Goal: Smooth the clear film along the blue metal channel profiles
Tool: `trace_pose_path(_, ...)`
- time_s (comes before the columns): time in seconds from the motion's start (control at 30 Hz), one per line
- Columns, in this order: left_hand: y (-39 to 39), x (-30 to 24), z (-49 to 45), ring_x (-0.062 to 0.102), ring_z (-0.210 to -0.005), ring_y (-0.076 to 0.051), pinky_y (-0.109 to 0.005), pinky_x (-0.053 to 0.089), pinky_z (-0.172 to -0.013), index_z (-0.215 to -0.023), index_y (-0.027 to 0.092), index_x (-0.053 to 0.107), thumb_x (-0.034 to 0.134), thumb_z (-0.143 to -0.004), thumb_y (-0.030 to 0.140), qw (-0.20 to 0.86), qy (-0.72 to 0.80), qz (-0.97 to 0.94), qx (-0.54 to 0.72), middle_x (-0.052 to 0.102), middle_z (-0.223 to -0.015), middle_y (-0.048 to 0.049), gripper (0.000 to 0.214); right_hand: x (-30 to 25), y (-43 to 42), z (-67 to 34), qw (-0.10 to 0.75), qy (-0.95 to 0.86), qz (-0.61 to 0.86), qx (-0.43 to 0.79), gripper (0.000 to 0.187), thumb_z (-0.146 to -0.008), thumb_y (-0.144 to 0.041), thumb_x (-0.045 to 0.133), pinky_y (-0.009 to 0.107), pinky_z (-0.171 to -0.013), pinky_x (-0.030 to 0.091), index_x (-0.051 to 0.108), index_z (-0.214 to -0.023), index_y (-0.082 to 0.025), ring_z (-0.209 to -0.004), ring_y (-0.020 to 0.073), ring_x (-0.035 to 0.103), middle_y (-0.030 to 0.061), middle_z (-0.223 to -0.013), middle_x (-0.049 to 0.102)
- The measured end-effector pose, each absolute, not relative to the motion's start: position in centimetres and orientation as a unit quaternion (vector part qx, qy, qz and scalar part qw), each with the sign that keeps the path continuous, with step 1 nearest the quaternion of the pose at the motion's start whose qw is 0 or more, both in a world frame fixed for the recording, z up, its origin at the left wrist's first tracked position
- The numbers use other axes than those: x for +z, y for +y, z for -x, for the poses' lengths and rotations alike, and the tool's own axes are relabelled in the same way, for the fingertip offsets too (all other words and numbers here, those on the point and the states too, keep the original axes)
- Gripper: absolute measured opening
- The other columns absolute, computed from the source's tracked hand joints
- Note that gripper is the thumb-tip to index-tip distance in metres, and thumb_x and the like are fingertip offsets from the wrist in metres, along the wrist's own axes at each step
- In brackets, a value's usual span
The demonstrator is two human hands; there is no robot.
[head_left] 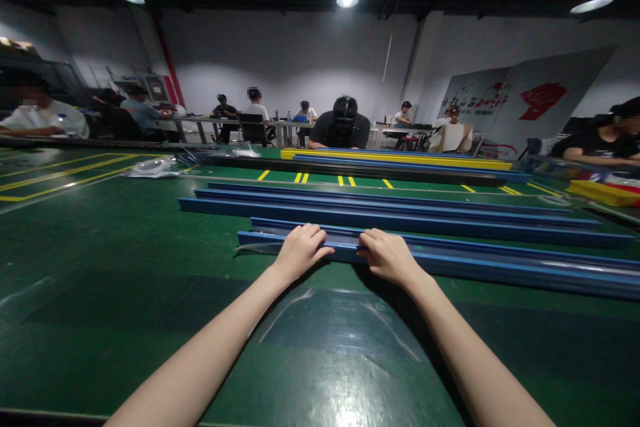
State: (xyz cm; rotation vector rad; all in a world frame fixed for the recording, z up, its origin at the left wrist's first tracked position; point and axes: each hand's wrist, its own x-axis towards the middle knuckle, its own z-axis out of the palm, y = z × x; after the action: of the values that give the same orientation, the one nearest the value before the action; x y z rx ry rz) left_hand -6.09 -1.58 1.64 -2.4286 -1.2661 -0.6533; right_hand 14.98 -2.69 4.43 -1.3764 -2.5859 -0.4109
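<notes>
A long blue channel-shaped rail (pixel 500 271) lies across the green table in front of me, running out of view on the right. My left hand (pixel 303 248) is closed over its front wall near the left end, fingers curled into the channel and thumb on the near side. A short way to the right, my right hand (pixel 387 255) grips the same wall, with its fingertips bent over the edge. Thin clear film (pixel 253 249) sticks out at the rail's left end. Between my forearms, a clear plastic sheet (pixel 345 327) lies flat on the table.
Just beyond are more blue rails (pixel 400 221). Farther back lie a black rail (pixel 375 170) and a yellow rail (pixel 400 158). Crumpled clear plastic (pixel 153 167) rests at the left, a yellow tray (pixel 603 192) at the right. A person (pixel 343 123) bends over the table's far side.
</notes>
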Motion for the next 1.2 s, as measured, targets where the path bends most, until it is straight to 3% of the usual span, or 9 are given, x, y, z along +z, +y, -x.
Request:
trace_pose_path(0.4, -1.7, 2.0, 6.3, 0.046, -0.076, -0.015, -0.027, 0.033, -0.067, -0.074, 0.018, 0.053, 0.048, -0.079, 0.048, 0.128, -0.45, 0.845, -0.259, 0.056, -0.078, -0.0015, 0.031, 5.4, -3.0, -16.9, 0.053, -0.85, 0.514, -0.105, 0.007, -0.076, -0.022, 0.046, 0.024, -0.053, 0.022, 0.052, -0.073, -0.019, -0.073, 0.0136, 0.053, 0.0028, -0.08, 0.059)
trace_pose_path(0.63, -1.5, 1.7, 6.0, 0.047, -0.075, -0.015, -0.027, 0.034, -0.068, -0.073, 0.018, 0.053, 0.053, -0.076, 0.047, 0.087, -0.468, 0.832, -0.285, 0.056, -0.076, -0.0008, 0.029, 4.3, -3.2, -15.7, 0.116, -0.86, 0.488, -0.096, 0.019, -0.083, -0.034, 0.042, 0.024, -0.061, 0.029, 0.052, -0.084, -0.018, -0.076, 0.0144, 0.051, 0.0043, -0.084, 0.058)
trace_pose_path(0.87, -1.4, 1.7, 6.0, 0.048, -0.074, -0.015, -0.027, 0.034, -0.067, -0.071, 0.018, 0.052, 0.052, -0.076, 0.047, 0.084, -0.469, 0.834, -0.28, 0.056, -0.075, -0.0008, 0.03, 3.5, -2.8, -14.7, 0.156, -0.866, 0.465, -0.1, 0.017, -0.085, -0.032, 0.042, 0.023, -0.061, 0.029, 0.052, -0.082, -0.018, -0.075, 0.013, 0.049, 0.0028, -0.081, 0.056)
trace_pose_path(1.2, -1.5, 2.2, 6.3, 0.047, -0.074, -0.015, -0.027, 0.035, -0.068, -0.071, 0.018, 0.052, 0.053, -0.075, 0.047, 0.084, -0.461, 0.842, -0.266, 0.056, -0.076, -0.0004, 0.03, 4.6, -2.8, -14.4, 0.088, -0.866, 0.475, -0.13, 0.012, -0.083, -0.026, 0.043, 0.025, -0.055, 0.025, 0.052, -0.08, -0.018, -0.077, 0.0144, 0.051, 0.0048, -0.083, 0.058)
